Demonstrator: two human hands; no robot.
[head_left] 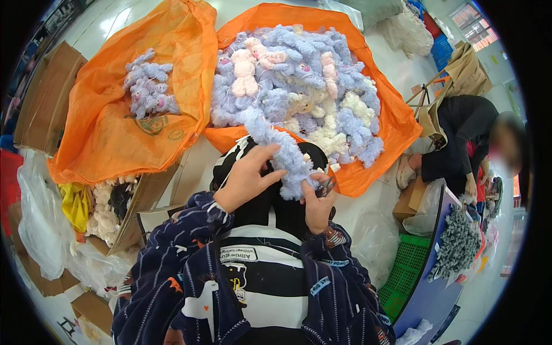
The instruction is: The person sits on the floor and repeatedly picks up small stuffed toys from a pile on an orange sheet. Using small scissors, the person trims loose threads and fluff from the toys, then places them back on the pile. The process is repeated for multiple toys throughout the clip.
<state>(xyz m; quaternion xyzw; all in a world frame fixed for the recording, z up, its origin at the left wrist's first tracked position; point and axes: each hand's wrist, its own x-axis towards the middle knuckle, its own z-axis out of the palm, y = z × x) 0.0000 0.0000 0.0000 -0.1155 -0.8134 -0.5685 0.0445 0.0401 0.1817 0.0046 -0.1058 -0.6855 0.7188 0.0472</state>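
Observation:
A fluffy lavender plush toy (282,150) lies lengthwise over my lap, its far end near the heap of toys. My left hand (248,177) grips its side, thumb and fingers pressed into the fur. At the toy's near end, my right hand (318,208) pinches the fur with the thumb. That same hand also holds a small dark metal tool, apparently thread snips (326,186). Beyond my knees, an open orange sack (397,129) bears a large heap of lavender, pink and cream plush toys (313,75). Fine loose threads show on some of them.
Several lavender toys (150,89) lie on another orange sack (95,123) at left. Below it stands a cardboard box (135,215) with cream plush pieces. At right are a green crate (407,267), a blue-topped table (422,287) and a person bending over (460,132).

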